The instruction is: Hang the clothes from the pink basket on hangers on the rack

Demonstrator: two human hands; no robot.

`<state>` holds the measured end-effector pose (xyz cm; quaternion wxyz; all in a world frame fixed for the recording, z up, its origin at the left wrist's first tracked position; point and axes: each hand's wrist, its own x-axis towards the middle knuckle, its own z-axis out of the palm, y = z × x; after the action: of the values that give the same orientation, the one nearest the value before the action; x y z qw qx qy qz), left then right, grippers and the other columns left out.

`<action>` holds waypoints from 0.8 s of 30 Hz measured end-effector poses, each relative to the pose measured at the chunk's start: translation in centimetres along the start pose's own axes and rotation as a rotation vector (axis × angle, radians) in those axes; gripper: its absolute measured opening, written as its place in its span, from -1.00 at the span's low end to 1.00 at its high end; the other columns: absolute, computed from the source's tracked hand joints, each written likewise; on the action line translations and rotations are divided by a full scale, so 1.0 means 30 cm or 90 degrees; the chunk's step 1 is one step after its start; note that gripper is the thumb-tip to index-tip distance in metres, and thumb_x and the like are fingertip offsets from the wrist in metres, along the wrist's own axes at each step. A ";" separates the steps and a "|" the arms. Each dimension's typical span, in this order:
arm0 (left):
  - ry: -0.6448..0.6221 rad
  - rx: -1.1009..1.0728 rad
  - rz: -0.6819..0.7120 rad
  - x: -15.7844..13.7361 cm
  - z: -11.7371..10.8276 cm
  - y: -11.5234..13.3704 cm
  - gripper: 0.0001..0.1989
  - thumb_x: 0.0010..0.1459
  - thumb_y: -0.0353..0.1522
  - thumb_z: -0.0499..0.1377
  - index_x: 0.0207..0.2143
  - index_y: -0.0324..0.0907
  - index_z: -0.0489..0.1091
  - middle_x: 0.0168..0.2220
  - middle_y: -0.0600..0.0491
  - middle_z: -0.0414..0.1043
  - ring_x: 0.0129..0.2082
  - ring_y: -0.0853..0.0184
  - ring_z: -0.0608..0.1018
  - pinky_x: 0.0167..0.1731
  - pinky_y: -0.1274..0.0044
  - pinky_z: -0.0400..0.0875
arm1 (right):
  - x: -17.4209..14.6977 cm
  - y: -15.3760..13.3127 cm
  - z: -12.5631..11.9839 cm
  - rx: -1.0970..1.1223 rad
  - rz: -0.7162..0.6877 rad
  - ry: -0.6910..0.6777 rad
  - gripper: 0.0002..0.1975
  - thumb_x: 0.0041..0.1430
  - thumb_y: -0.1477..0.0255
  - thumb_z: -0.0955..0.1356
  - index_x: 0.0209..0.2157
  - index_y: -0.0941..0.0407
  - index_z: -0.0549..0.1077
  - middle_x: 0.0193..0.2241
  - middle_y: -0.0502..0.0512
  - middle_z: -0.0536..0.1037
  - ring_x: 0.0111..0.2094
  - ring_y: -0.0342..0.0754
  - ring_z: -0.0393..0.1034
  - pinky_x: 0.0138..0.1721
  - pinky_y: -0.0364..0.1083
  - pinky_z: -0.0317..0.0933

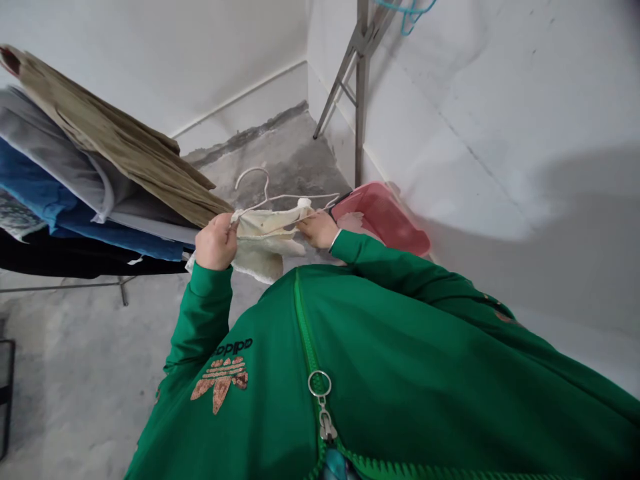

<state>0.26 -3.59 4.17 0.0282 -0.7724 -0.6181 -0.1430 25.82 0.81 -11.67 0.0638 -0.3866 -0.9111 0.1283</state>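
A cream garment (257, 257) hangs between my two hands in front of my body, its lower part drooping in folds. My left hand (216, 241) is closed on its upper left corner, at the left end of a thin, light-coloured wire hanger (267, 183). My right hand (319, 229) pinches the garment's upper edge on the other side, just below the hanger's right arm. The hanger's hook points up and away from me. A small white lump (304, 202) sits beside my right fingertips; whether it is a clip or bunched cloth I cannot make out.
On the left, several garments hang on a rack, among them olive trousers (115, 127) and a blue piece (65, 207). A pink basin (383, 213) stands by the right wall. Behind it is a metal stand (359, 113) with a blue hanger (409, 13) at the top.
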 end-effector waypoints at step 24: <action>0.112 0.121 -0.086 -0.074 0.001 -0.067 -0.60 0.30 -0.17 -0.05 -0.14 -0.15 0.51 -0.43 -0.06 0.46 -0.40 0.26 0.48 -0.44 0.50 0.20 | -0.123 0.131 -0.217 0.395 -0.080 0.367 -0.66 0.14 0.18 0.32 -0.17 0.12 0.44 -0.11 0.21 0.51 -0.04 0.04 0.38 0.02 0.07 0.24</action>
<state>-2.09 -5.23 3.31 0.1454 -0.7077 -0.6744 -0.1525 32.49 1.97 -6.59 0.4370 -0.3126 -0.7960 0.2787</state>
